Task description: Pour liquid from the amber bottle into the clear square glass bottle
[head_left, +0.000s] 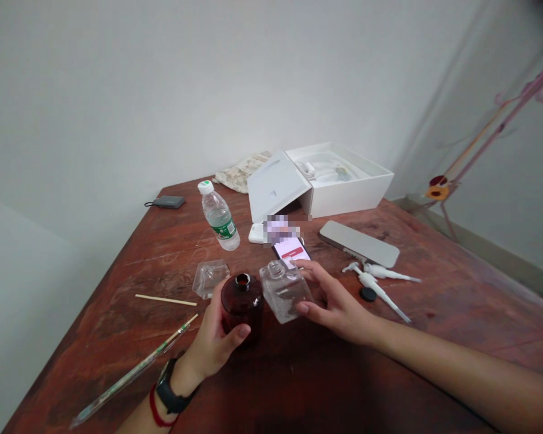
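My left hand (pixel 217 331) is wrapped round a dark amber bottle (pixel 243 304), whose neck is uncapped. In my right hand (pixel 330 298) is a clear square bottle (pixel 284 295), gripped by its side between thumb and fingers and also without a cap. The two bottles are side by side, close together. Behind the amber one lies another clear square bottle (pixel 210 278) on the table. To the right of my right hand lie two white pump heads (pixel 375 283) with long tubes and a black cap (pixel 367 294).
A labelled water bottle (pixel 221 220) stands farther back on the wooden table (pixel 131 265). Beyond are an open white box (pixel 348 193), a phone (pixel 292 248), a silver slab (pixel 359 243) and a grey pouch-like device (pixel 168 202). Wrapped chopsticks (pixel 131 374) and a loose stick (pixel 165 299) lie left.
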The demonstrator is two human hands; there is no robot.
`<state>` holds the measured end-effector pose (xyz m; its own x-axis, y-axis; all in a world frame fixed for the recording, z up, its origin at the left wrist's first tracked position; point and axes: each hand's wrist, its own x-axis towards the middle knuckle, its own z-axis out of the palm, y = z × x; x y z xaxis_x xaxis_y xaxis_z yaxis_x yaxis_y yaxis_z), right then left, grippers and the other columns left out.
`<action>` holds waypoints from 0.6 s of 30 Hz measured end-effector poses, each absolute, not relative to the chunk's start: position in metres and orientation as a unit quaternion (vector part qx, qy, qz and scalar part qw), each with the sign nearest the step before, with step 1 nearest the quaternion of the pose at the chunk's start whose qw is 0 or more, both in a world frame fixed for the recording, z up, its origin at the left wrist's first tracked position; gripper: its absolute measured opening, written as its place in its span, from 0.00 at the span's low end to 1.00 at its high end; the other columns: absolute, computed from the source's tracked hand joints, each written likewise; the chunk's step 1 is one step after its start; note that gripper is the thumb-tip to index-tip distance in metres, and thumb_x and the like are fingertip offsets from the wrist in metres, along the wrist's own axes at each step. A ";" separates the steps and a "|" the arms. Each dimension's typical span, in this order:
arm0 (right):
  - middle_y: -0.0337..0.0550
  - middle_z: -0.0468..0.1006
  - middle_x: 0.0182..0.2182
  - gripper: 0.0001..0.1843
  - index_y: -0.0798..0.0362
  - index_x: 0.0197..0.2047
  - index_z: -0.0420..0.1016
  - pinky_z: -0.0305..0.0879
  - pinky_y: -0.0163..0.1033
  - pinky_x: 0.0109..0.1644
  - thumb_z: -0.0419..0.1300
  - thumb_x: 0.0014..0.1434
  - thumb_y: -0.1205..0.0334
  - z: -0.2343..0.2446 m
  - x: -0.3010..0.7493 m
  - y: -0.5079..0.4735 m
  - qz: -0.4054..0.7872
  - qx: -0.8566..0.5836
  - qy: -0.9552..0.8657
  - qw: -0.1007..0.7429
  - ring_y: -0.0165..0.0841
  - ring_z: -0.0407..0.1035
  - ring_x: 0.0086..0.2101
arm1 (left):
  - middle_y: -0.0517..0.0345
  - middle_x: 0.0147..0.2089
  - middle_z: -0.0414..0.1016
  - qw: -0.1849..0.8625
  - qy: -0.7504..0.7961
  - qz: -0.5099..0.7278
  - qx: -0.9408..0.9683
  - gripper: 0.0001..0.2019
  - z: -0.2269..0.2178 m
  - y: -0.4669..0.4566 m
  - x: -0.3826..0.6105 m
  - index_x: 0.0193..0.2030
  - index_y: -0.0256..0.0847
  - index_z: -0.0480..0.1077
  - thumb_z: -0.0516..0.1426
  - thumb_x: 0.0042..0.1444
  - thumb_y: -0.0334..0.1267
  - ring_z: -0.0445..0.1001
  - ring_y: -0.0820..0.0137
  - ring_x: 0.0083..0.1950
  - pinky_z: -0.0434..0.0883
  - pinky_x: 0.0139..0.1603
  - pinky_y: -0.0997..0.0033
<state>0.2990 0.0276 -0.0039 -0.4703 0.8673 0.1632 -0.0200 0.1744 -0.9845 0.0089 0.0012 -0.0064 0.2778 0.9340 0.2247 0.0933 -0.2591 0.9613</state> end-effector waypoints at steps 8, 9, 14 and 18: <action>0.53 0.82 0.58 0.38 0.43 0.71 0.59 0.77 0.53 0.57 0.68 0.68 0.38 -0.006 0.300 0.030 0.542 -0.323 -0.668 0.394 0.44 0.82 0.45 | 0.39 0.72 0.72 0.452 0.392 0.456 0.659 0.44 -0.007 0.001 0.008 0.75 0.41 0.61 0.68 0.62 0.64 0.72 0.43 0.72 0.68 0.76 0.44; 0.53 0.82 0.58 0.38 0.43 0.71 0.59 0.77 0.52 0.57 0.68 0.68 0.38 -0.006 0.300 0.030 0.545 -0.323 -0.666 0.394 0.44 0.82 0.44 | 0.39 0.71 0.72 0.449 0.392 0.456 0.661 0.44 -0.008 0.001 0.007 0.75 0.41 0.61 0.68 0.62 0.64 0.72 0.43 0.72 0.68 0.76 0.44; 0.53 0.83 0.57 0.37 0.44 0.70 0.60 0.79 0.48 0.54 0.69 0.68 0.41 -0.008 0.299 0.031 0.569 -0.302 -0.648 0.406 0.46 0.82 0.50 | 0.40 0.71 0.72 0.445 0.392 0.450 0.667 0.44 -0.008 0.001 0.006 0.75 0.41 0.61 0.67 0.63 0.64 0.72 0.44 0.72 0.67 0.76 0.45; 0.53 0.83 0.57 0.36 0.44 0.70 0.63 0.79 0.48 0.53 0.70 0.68 0.43 -0.011 0.298 0.031 0.585 -0.290 -0.633 0.417 0.47 0.82 0.53 | 0.38 0.72 0.71 0.453 0.404 0.445 0.659 0.46 -0.008 0.001 0.005 0.76 0.40 0.59 0.68 0.61 0.65 0.71 0.43 0.73 0.66 0.77 0.45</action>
<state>0.2979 0.0310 -0.0112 -0.4846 0.8542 0.1883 -0.1203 0.1481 -0.9816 0.0051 0.0008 -0.0082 0.2785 0.9348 0.2205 0.1297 -0.2641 0.9557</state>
